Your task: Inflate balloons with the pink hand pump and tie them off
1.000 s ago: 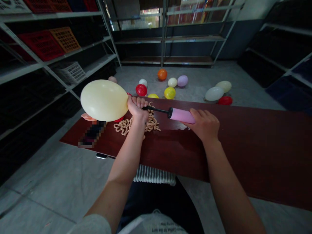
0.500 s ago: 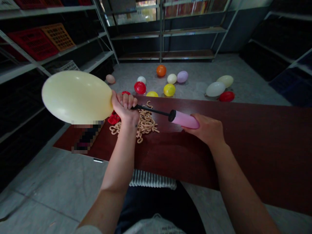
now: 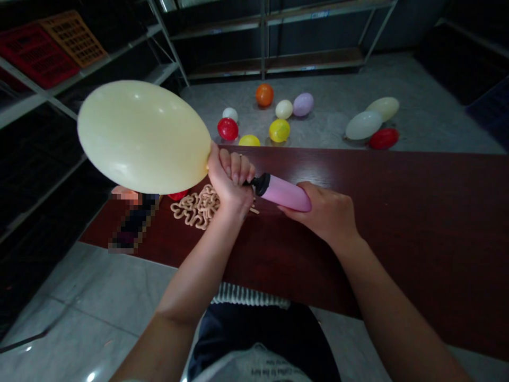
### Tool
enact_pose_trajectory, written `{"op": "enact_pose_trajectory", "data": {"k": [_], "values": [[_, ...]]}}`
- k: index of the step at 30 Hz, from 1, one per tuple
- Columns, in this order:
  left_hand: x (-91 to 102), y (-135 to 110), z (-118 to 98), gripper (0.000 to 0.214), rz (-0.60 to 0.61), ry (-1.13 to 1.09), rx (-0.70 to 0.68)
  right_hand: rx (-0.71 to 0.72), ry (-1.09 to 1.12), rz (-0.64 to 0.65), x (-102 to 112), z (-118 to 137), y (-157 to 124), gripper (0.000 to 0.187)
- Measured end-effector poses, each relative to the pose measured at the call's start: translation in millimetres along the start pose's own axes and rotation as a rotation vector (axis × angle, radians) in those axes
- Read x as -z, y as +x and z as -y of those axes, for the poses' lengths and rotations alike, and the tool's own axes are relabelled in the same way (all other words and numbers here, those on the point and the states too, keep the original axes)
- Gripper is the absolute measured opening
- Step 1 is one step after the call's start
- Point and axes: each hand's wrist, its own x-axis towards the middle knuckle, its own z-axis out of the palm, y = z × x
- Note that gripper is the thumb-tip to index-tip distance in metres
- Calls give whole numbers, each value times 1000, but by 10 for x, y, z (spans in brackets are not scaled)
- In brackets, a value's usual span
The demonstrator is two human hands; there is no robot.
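A large pale yellow balloon [image 3: 143, 138], swollen and shiny, hangs in the air at the left. My left hand [image 3: 230, 172] is closed round its neck and the black end of a balloon pump; the fingers hide where the two meet. My right hand [image 3: 328, 209] grips the pump's pink barrel [image 3: 284, 193]. Little of the black rod shows between the barrel's black collar and my left fist. Below my left wrist, a pile of uninflated beige balloons [image 3: 194, 209], long and curly, lies on the table, with a bit of red [image 3: 178, 195] behind it.
The dark red-brown table [image 3: 417, 223] stretches to the right. A blurred-out dark object [image 3: 135, 223] lies at its left end. Several inflated balloons, among them an orange one [image 3: 264, 95] and a red one [image 3: 384, 139], rest on the floor beyond. Shelves with crates [image 3: 37, 53] stand behind.
The pump's barrel and my left fist have come together, covering most of the rod. My left hand and the balloon moved right. The balloon looks bigger, and the view tilts lower.
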Motion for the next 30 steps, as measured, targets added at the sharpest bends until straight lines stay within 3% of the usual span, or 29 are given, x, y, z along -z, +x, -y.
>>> {"op": "enact_pose_trajectory", "data": {"k": [12,17,25,30], "values": [[137,197,-75,56,-110,-64,38,44,-74,-70,-23,-36,77,58],[224,295,-96,53,-102,-185,14,68,-176,-83,-35,-155,46,57],[333,444,-196,50,-173,-192,-43,33,-294,-121,-88,-428,-4,56],[394,467,-300,52,-122,-258,-65,38,-290,-130,-32,-542,-49,56]]}}
